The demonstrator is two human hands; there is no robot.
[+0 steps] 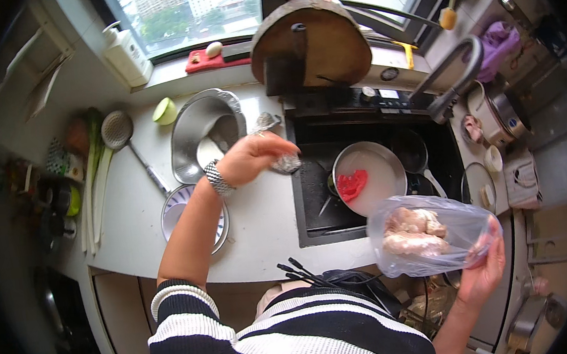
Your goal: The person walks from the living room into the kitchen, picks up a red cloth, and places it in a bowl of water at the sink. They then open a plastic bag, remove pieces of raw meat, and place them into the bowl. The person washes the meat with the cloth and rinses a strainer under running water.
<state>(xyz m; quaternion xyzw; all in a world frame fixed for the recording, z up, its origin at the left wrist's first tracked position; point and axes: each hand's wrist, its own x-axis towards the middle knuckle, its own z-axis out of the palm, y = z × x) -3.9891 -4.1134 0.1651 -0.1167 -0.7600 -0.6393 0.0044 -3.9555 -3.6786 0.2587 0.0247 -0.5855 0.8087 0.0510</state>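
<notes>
My right hand [485,260] grips the end of a clear plastic bag [456,243] at the lower right, with pale raw meat pieces [414,231], apparently poultry, inside. My left hand [254,157], with a woven band on the wrist, is over the counter by the sink's left edge. Its fingers point right, just above a crumpled silvery thing [286,163]; whether they touch it is unclear. Another silvery piece [264,122] lies behind the hand. In the black sink [314,237] sits a round metal pan [379,168] of cloudy liquid with a crumpled red item [352,185] in it.
Left on the counter [131,225] are a metal basin [184,135], bowls [171,227], a skimmer [117,131], a cut green vegetable [164,111] and long green stalks [98,193]. A round wooden board [338,46] and a cleaver [284,73] stand behind the sink; the faucet [457,86] arches at right.
</notes>
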